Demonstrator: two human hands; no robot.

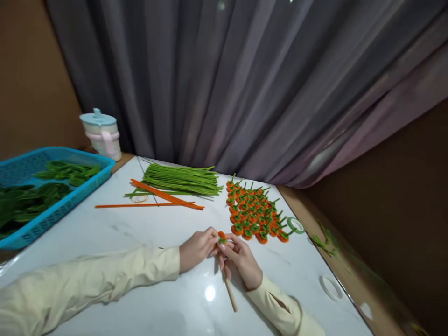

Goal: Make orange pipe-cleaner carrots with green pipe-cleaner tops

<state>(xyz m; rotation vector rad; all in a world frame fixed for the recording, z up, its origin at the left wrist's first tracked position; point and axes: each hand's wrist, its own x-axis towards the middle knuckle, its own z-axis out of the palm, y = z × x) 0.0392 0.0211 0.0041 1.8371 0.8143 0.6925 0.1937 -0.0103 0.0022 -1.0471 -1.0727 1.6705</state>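
Observation:
Close together over the white table, my left hand (199, 246) and my right hand (243, 261) both pinch a small orange-and-green pipe-cleaner piece (222, 236). Its orange part points up, with green below, and my fingertips cover much of it. A thin wooden stick (229, 291) slants down from under my right hand's curled fingers toward the table. Where the stick's upper end lies is hidden by the fingers. Just beyond my right hand, several finished-looking orange pieces with green tops and stems (254, 210) lie in packed rows.
Behind lie a bundle of green pipe cleaners (180, 179) and a few orange ones (157, 192). A blue basket (66, 205) with green leaf shapes and a lidded cup (102, 135) stand left. Rolls of green tape (296, 225) and white tape (331, 287) lie right. A grey curtain (210, 84) hangs behind.

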